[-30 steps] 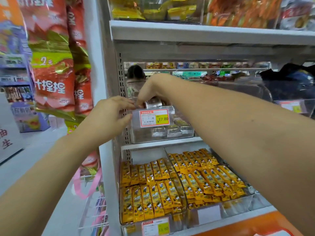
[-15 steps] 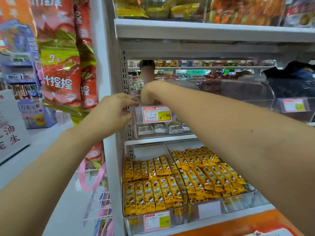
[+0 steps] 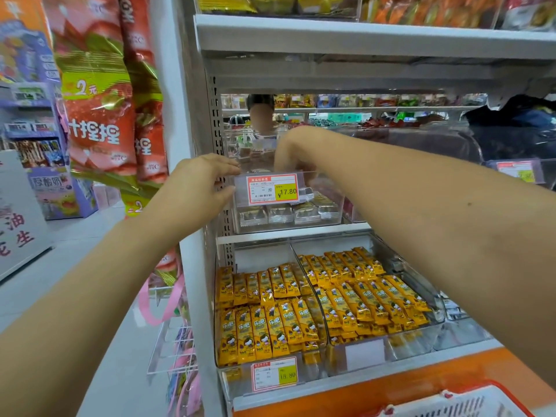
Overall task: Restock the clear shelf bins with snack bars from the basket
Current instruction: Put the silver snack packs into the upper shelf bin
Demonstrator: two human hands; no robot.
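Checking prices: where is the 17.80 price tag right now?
Head view, centre: the 17.80 price tag is on the front of the upper clear bin, just right of the left hand and below the right hand.

**Access to the shelf bins.** The open top of the upper bin (image 3: 255, 227) is offering a way in from above, through the gap between its rim and the shelf board (image 3: 361, 37) overhead. The right hand (image 3: 293, 155) is filling the middle of that gap, with its fingers dipping behind the price label (image 3: 272, 189). The left hand (image 3: 198, 188) is gripping the bin's front left corner, just beside the perforated upright (image 3: 215, 130). Wrapped bars (image 3: 279, 213) are covering the bin floor. The right forearm (image 3: 421, 221) is crossing above the lower right bin (image 3: 415, 344). The lower left bin (image 3: 234, 380) is lying uncovered, packed with yellow bars (image 3: 264, 311). Hanging snack bags (image 3: 99, 115) are crowding the aisle side of the end post (image 3: 177, 85).
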